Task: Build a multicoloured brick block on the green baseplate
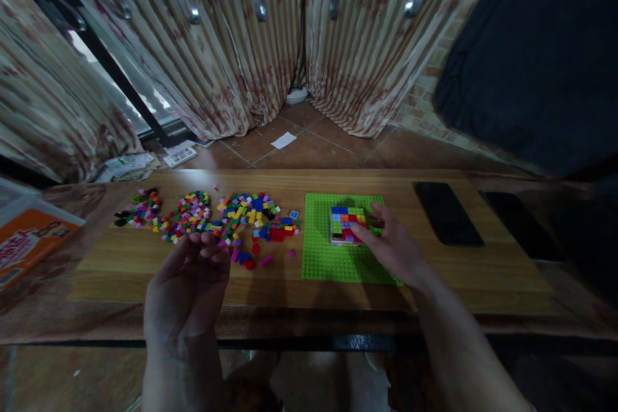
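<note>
A long wooden desk point(145, 270) is being used as the carrying surface, and its pale grain is being left bare along the near edge. A wide scatter of small loose bricks point(207, 215) in many colours is being borne on its left half, with a few strays being carried just in front of the heap. To the right of the heap and near it, a green baseplate point(328, 261) is being carried flat, and a built block point(344, 225) of mixed colours is being held up on its far part. Further right, apart from the baseplate, a black phone point(448, 214) is being carried flat toward the far edge.
</note>
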`<state>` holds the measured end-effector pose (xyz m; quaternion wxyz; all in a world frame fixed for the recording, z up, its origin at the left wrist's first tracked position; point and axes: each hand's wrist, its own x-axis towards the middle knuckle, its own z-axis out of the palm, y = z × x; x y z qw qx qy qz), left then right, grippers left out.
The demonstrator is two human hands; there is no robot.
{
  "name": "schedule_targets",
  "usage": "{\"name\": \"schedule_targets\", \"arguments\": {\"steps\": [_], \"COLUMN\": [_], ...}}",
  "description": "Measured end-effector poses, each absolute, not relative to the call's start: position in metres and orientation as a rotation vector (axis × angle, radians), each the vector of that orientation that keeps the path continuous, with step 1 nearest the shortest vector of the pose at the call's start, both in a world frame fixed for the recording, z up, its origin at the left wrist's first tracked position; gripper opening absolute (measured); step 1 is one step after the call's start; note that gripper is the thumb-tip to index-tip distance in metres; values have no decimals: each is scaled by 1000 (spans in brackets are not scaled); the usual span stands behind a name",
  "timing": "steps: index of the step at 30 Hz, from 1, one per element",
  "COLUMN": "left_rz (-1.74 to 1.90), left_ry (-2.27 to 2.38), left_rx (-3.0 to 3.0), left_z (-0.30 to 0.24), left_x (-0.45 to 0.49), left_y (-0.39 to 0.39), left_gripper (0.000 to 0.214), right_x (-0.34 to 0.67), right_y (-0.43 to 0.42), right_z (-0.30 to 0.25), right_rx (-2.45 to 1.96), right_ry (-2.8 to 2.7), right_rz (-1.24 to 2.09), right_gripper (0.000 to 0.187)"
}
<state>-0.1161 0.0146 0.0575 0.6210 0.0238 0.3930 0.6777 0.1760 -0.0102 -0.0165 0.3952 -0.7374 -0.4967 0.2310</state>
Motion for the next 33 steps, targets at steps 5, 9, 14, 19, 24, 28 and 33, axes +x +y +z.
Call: {"name": "schedule_targets", "arguments": {"steps": [5,9,14,19,24,28,33], "left_rz": [1553,1563,1561,1553,1553,1545,1558], "left_ry": [914,908,900,898,879,857,863], "left_rx": [37,42,55,65,55,54,76], "left_z": [58,57,56,55,53,51,51], "left_x": [-116,-117,-117,-117,-117,-117,-120], "left_y": [14,15,16,16,17,17,15], "left_gripper": [27,27,28,29,29,29,28], "right_x": [175,173,172,169,168,168,174], "right_y": [-7,-6,-5,-3,-3,-5,-5], "right_z": [-20,-20,-16,-15,-21,-18,-2], "right_rx": [-1907,-1880,-1843,-1855,-1809,-1832,-1669], "right_ry": [-1262,-1214,-1162,-1097,-1081,-1056,-808], "right_rz": [595,616,673,720,754,752,811], "right_gripper": [69,66,61,59,59,59,52]}}
